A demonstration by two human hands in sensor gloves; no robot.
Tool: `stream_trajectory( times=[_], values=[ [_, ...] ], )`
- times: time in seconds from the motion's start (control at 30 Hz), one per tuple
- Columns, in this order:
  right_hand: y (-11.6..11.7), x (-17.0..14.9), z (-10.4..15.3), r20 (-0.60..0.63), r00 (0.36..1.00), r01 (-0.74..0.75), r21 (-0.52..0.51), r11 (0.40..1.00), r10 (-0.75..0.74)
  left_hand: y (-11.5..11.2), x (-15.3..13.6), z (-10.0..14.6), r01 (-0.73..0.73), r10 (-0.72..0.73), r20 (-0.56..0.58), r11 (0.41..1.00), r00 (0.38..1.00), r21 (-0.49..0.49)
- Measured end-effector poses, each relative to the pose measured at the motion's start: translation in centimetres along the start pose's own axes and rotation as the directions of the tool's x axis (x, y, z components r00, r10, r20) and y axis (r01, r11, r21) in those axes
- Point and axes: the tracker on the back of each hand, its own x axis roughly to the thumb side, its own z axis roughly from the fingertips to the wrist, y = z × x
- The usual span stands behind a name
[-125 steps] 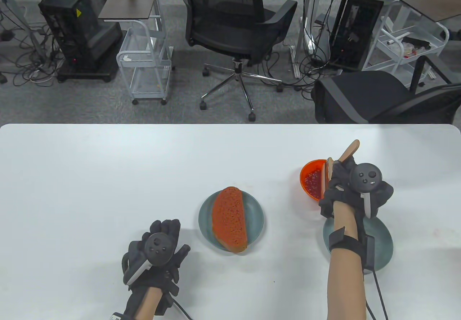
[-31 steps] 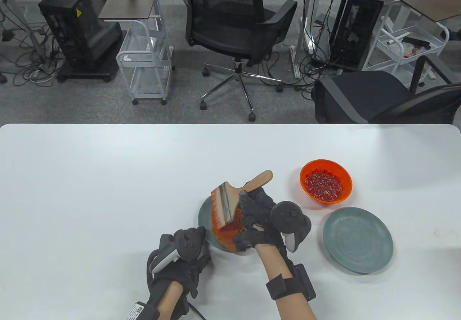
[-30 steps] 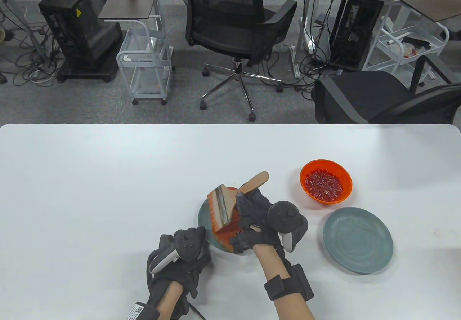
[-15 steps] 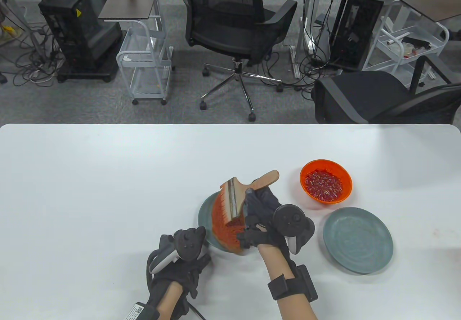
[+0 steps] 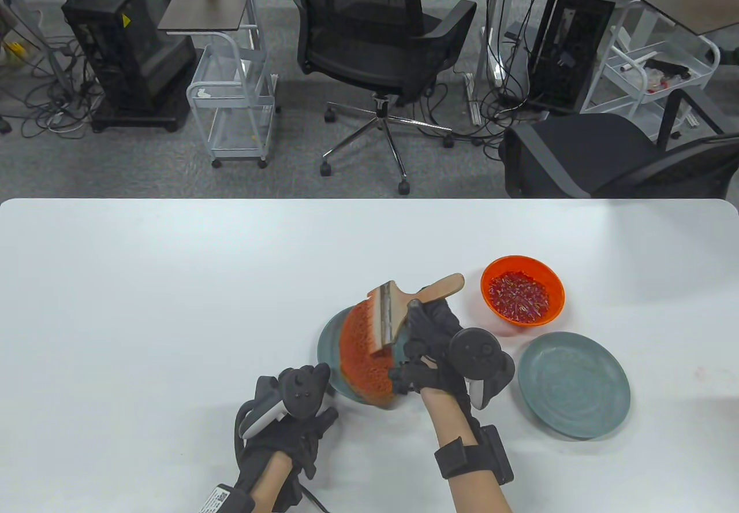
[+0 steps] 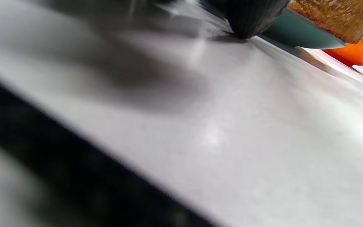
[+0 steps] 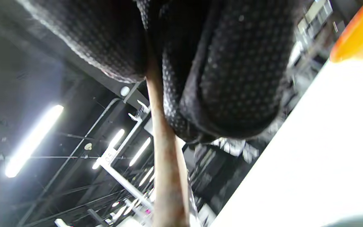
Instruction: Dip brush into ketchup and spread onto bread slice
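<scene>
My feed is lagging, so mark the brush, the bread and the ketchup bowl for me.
brush (image 5: 388, 319), table view, on its metal ferrule.
bread (image 5: 361, 348), table view, on its red-coated top face.
ketchup bowl (image 5: 555, 298), table view, on its orange right rim.

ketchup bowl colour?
Orange bowl, dark red contents; clearest in the table view.
</scene>
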Motion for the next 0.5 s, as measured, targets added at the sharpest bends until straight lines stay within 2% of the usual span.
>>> stream_trajectory(
  times=[0.07, 0.13, 0.2, 0.33, 0.4, 0.5],
  values=[
    [1.6, -0.2, 0.4, -0.030, 0.999, 0.047, 0.074, 0.996, -0.045, 0.0, 0.0, 0.0, 0.000, 0.000, -0.001, 1.000, 1.000, 0.001],
    [2.0, -0.1, 0.5, -0.019, 1.000, -0.012, 0.102, 0.995, 0.014, 0.0, 0.0, 0.0, -0.001, 0.001, -0.001, 1.000, 1.000, 0.001],
    [1.4, -0.2, 0.2, 0.014, 0.997, -0.075, 0.060, 0.995, 0.075, 0.0, 0.0, 0.0, -0.001, 0.001, -0.001, 1.000, 1.000, 0.002],
    [-1.7, 0.2, -1.3, 0.143, 0.959, -0.234, -0.086, 0.969, 0.244, 0.0, 0.0, 0.0, 0.000, 0.000, 0.001, 1.000, 1.000, 0.002],
    [-2.3, 0.2, -1.4, 0.138, 0.969, -0.196, -0.078, 0.977, 0.205, 0.0, 0.0, 0.0, 0.001, -0.001, -0.001, 1.000, 1.000, -0.003],
    [-0.9, 0.0, -1.1, 0.092, 0.993, -0.073, 0.039, 0.997, 0.069, 0.0, 0.0, 0.0, -0.010, 0.010, -0.005, 1.000, 1.000, -0.004]
  ],
)
